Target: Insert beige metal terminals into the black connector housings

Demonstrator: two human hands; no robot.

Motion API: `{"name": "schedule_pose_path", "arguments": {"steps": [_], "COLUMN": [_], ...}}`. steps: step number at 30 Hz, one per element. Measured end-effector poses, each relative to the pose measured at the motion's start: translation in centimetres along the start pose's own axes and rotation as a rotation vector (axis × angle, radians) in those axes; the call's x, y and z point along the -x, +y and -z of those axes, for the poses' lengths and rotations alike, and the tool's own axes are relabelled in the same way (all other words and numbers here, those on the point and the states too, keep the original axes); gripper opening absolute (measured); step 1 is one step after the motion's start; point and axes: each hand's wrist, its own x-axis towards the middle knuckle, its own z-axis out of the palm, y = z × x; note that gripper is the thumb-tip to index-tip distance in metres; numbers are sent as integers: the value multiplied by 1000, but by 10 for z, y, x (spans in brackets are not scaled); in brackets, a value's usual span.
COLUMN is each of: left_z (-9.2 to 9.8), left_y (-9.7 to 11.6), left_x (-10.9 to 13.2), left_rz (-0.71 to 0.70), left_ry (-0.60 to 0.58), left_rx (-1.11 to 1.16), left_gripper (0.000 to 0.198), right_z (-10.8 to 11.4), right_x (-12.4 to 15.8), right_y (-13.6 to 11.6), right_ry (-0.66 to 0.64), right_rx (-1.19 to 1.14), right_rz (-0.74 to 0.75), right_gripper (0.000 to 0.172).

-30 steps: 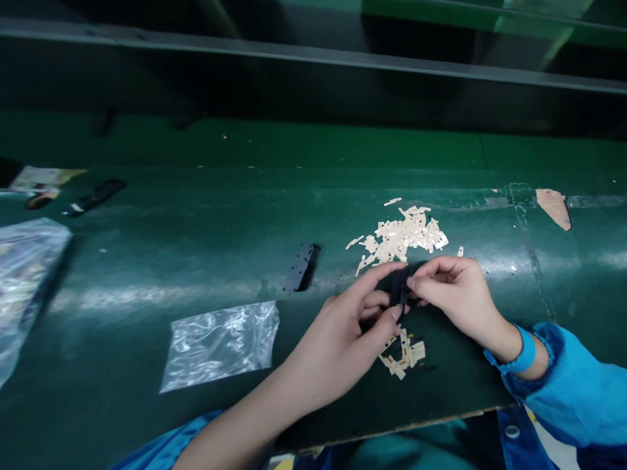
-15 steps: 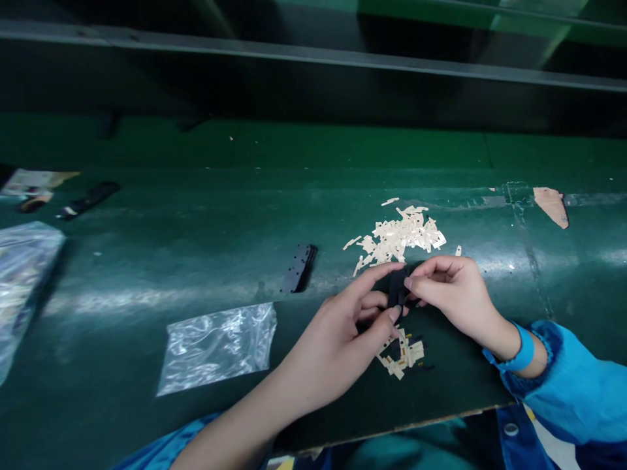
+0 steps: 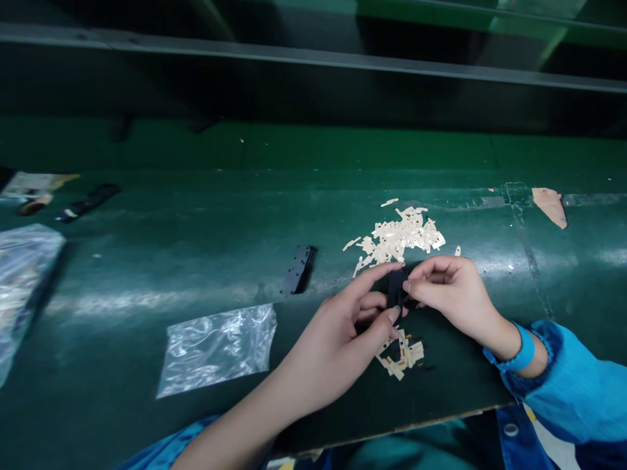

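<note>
Between thumb and fingers, my left hand (image 3: 350, 333) grips a small black rectangular piece (image 3: 394, 287), held roughly upright above the table. My right hand (image 3: 448, 290) is closed in a pinch at that piece's right edge; whatever lies between its fingertips is too small and dark to make out. Just beyond both hands lies a heap of small cream-coloured flat pieces (image 3: 399, 235). Under my left fingertips is a smaller cluster of cream pieces (image 3: 404, 358), with some dark and yellowish bits among them. To the left rests a stack of black plates with small holes (image 3: 298, 269).
A clear plastic bag (image 3: 218, 349) lies left of my left forearm, and another filled bag (image 3: 24, 281) is at the far left edge. Behind it sits a dark elongated object (image 3: 88, 201). A tan scrap (image 3: 550, 207) lies far right. The table's front edge (image 3: 401, 427) runs close to my body.
The view has shifted very slightly. Both hands stay at the black piece in nearly the same pose, with only a tiny movement of the right fingertips.
</note>
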Motion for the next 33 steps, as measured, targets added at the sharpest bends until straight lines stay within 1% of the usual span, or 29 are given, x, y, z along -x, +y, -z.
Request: {"name": "schedule_pose_path", "arguments": {"steps": [10, 17, 25, 33], "left_z": [-2, -1, -1, 0], "left_y": [6, 5, 2, 2], "left_x": [2, 2, 4, 2], "left_rz": [18, 25, 22, 23], "left_ry": [15, 10, 8, 5], "left_rx": [4, 7, 9, 7], "left_gripper": [51, 52, 53, 52], "right_z": [0, 0, -2, 1], "right_x": [1, 0, 2, 1], "right_y": [0, 1, 0, 2], "right_ry": [-10, -4, -27, -29], "right_rx": [3, 37, 6, 12], "right_rz": [8, 20, 20, 14], "right_gripper": [10, 11, 23, 16]}}
